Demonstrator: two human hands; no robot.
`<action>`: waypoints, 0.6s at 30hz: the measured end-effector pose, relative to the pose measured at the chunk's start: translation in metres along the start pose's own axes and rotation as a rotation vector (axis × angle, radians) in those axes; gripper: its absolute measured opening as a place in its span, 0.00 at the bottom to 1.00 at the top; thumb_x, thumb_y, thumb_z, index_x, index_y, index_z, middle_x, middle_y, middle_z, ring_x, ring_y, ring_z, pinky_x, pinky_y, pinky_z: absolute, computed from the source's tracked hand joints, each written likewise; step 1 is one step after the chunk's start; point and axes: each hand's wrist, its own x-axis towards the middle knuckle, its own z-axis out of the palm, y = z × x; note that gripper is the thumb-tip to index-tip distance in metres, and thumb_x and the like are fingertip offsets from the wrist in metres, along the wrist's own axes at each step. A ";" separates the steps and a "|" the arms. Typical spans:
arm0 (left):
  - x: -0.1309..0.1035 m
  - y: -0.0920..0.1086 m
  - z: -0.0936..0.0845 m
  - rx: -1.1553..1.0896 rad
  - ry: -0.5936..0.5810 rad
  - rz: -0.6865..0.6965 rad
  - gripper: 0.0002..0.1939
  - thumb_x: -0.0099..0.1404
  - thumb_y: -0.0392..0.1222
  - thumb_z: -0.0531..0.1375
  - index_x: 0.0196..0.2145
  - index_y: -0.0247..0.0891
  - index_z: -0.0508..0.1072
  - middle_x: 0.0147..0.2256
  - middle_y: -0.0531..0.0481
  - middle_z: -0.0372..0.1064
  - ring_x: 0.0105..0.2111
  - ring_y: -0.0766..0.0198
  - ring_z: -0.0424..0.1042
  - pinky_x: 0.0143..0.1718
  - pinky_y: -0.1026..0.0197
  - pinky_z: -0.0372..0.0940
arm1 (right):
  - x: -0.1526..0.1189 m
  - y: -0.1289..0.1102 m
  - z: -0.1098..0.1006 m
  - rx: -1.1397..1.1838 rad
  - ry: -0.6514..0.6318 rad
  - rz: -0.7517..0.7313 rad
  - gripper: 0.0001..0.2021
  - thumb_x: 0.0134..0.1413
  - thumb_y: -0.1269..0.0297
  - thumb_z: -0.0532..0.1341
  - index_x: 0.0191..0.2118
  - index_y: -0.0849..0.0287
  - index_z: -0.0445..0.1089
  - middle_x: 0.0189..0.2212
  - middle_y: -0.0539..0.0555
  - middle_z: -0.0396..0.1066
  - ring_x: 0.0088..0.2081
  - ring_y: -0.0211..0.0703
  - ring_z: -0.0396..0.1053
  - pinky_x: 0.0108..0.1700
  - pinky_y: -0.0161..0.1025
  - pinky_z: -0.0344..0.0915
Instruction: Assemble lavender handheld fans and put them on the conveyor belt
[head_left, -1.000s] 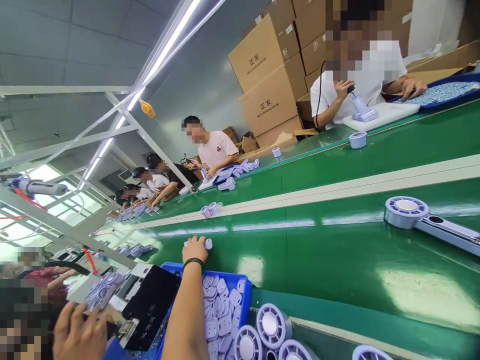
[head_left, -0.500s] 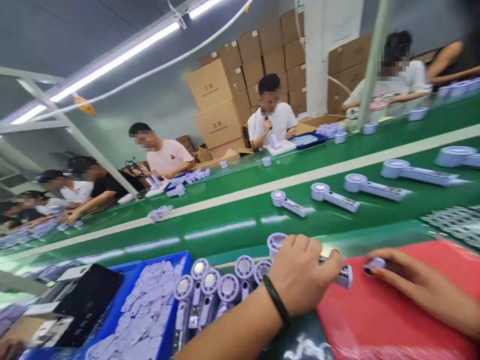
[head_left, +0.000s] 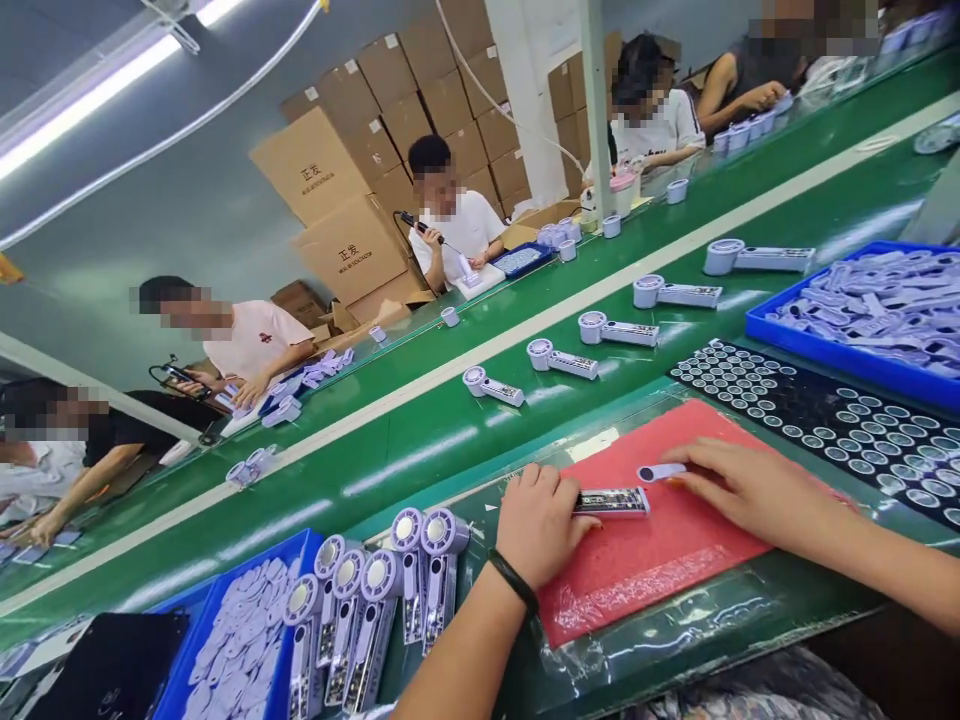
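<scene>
My left hand [head_left: 541, 520] grips the round head end of a lilac handheld fan body [head_left: 611, 501], whose open handle lies on a red mat [head_left: 660, 540]. My right hand [head_left: 739, 485] rests on the mat beside it and pinches a small lilac cover strip [head_left: 660, 471] at its fingertips. Left of my left hand lie several more fan bodies [head_left: 375, 600] in a row.
A blue bin of lilac cover pieces [head_left: 240, 640] sits at the lower left; another blue bin [head_left: 870, 300] stands at the right. A black tray of small round parts [head_left: 817, 410] lies behind the mat. Fan bodies [head_left: 622, 330] ride the green conveyor. Other people work across it before stacked cartons.
The view has swung right and down. My left hand pulled the fan body onto the red mat; my right hand with the small cover moved closer to its handle.
</scene>
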 end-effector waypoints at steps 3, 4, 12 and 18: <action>0.001 0.003 0.003 -0.121 0.033 -0.090 0.19 0.62 0.55 0.68 0.44 0.42 0.72 0.41 0.50 0.68 0.44 0.53 0.65 0.44 0.50 0.65 | 0.013 -0.041 0.010 0.067 -0.037 -0.087 0.16 0.71 0.56 0.48 0.49 0.53 0.70 0.43 0.55 0.71 0.43 0.49 0.69 0.44 0.46 0.66; 0.001 0.003 0.004 -0.194 0.052 -0.105 0.19 0.62 0.53 0.69 0.45 0.42 0.72 0.42 0.50 0.68 0.44 0.54 0.65 0.45 0.50 0.65 | 0.018 -0.054 0.014 0.049 -0.053 -0.126 0.15 0.72 0.58 0.48 0.48 0.54 0.70 0.42 0.55 0.71 0.42 0.48 0.69 0.43 0.46 0.65; -0.010 0.001 0.006 -0.659 0.218 -0.078 0.12 0.65 0.35 0.66 0.46 0.41 0.72 0.44 0.50 0.68 0.46 0.58 0.65 0.49 0.54 0.62 | 0.037 -0.078 0.034 -0.150 -0.089 -0.221 0.11 0.69 0.67 0.50 0.39 0.59 0.68 0.37 0.56 0.68 0.39 0.51 0.65 0.40 0.47 0.61; -0.003 0.008 0.006 -0.630 0.199 -0.170 0.10 0.63 0.28 0.64 0.40 0.40 0.75 0.39 0.51 0.68 0.43 0.59 0.65 0.45 0.56 0.62 | 0.046 -0.060 0.036 0.209 -0.147 -0.115 0.15 0.70 0.56 0.52 0.34 0.57 0.68 0.37 0.53 0.67 0.40 0.47 0.65 0.41 0.44 0.62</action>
